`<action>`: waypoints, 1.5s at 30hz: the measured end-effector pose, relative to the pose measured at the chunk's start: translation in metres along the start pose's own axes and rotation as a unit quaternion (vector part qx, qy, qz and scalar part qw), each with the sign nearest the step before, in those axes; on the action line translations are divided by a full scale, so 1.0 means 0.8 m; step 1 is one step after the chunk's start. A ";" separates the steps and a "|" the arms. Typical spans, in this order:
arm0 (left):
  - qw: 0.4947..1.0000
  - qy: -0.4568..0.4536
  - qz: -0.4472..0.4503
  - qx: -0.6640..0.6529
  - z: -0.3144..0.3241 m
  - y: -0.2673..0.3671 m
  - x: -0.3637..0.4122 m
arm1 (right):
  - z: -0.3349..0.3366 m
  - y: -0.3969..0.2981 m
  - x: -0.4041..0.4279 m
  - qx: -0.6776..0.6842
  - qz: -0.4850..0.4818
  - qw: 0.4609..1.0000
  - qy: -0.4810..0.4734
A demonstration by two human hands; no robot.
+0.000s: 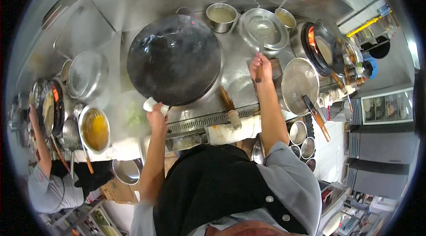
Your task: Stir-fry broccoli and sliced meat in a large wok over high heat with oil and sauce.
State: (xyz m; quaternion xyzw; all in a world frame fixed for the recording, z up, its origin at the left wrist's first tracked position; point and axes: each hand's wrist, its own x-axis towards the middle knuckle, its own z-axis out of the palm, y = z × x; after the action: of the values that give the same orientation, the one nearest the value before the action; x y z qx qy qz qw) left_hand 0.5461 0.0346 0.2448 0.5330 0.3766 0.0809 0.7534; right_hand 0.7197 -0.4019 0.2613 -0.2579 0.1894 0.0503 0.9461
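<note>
A large black wok [174,58] sits over the range in front of me, with wet shine on its upper left part. My left hand [157,115] grips its near edge through a folded white cloth [150,104]. In my right hand [261,68] is the wooden handle of a ladle [262,29]. The ladle's bowl hangs over a round steel basin [281,41], right of the wok. Steam blurs the area around the wok's left side, where pale green food [135,116] shows faintly.
A bamboo wok brush [229,106] lies by the drain grate [213,116]. Steel pots [222,16] stand behind. At right are a large round strainer [299,86] and a lit burner [312,36] under another wok. A co-worker [55,182] works at far left, near a bowl of yellow liquid [96,129].
</note>
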 end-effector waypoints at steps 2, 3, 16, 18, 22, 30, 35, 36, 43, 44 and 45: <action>1.000 0.020 0.003 0.008 0.007 0.006 -0.015 | 0.001 0.008 -0.044 0.030 0.028 0.993 -0.109; 1.000 -0.008 -0.006 0.015 0.006 0.009 -0.021 | -0.001 0.016 -0.064 0.069 0.054 0.985 -0.151; 0.986 -0.057 0.010 0.155 -0.212 0.023 -0.064 | 0.039 0.129 -0.333 -0.074 0.161 0.981 -0.074; 0.939 0.014 0.061 0.337 -0.292 -0.017 -0.065 | 0.048 0.113 -0.332 -0.228 0.139 0.964 -0.009; 0.945 0.083 0.105 0.298 -0.353 -0.049 -0.102 | 0.066 0.067 -0.260 -0.344 -0.010 0.939 -0.003; 0.928 0.124 0.103 0.336 -0.308 0.005 -0.131 | -0.059 -0.052 0.069 -0.522 -0.098 0.806 0.262; 0.929 0.092 0.110 0.341 -0.326 -0.031 -0.163 | 0.004 -0.015 0.031 -0.042 -0.057 0.997 0.040; 0.928 0.097 0.051 0.356 -0.293 -0.005 -0.171 | 0.001 -0.011 0.018 -0.036 -0.051 0.997 0.034; 0.898 -0.104 0.084 0.419 -0.262 -0.008 -0.119 | 0.028 0.049 -0.129 0.015 0.046 0.981 -0.188; 0.899 -0.109 0.086 0.416 -0.260 0.000 -0.111 | 0.041 0.065 -0.153 0.022 0.061 0.979 -0.193; 0.879 -0.122 0.090 0.452 -0.256 0.006 -0.106 | 0.053 0.083 -0.180 0.028 0.072 0.978 -0.196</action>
State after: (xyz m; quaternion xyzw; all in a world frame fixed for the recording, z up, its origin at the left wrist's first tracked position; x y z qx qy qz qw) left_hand 0.3544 0.1444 0.2594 0.8528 0.2273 -0.0960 0.4603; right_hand 0.5881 -0.3230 0.3190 -0.2020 0.0197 0.1630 0.9655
